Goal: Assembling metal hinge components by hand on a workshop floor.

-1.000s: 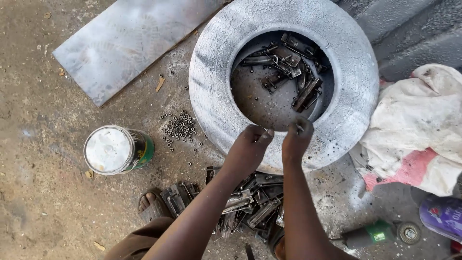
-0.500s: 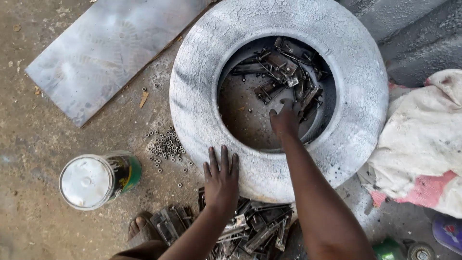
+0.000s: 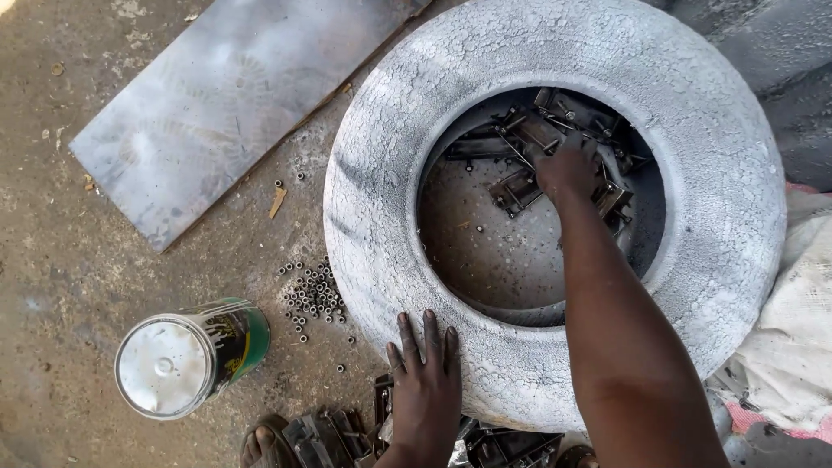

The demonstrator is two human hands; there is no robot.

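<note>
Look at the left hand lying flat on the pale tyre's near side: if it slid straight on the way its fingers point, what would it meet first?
The left hand points up the tyre sidewall, so it would probably reach the rim of the centre hole first; beyond that, loose metal brackets inside.

Soft even daylight, sharp focus
</note>
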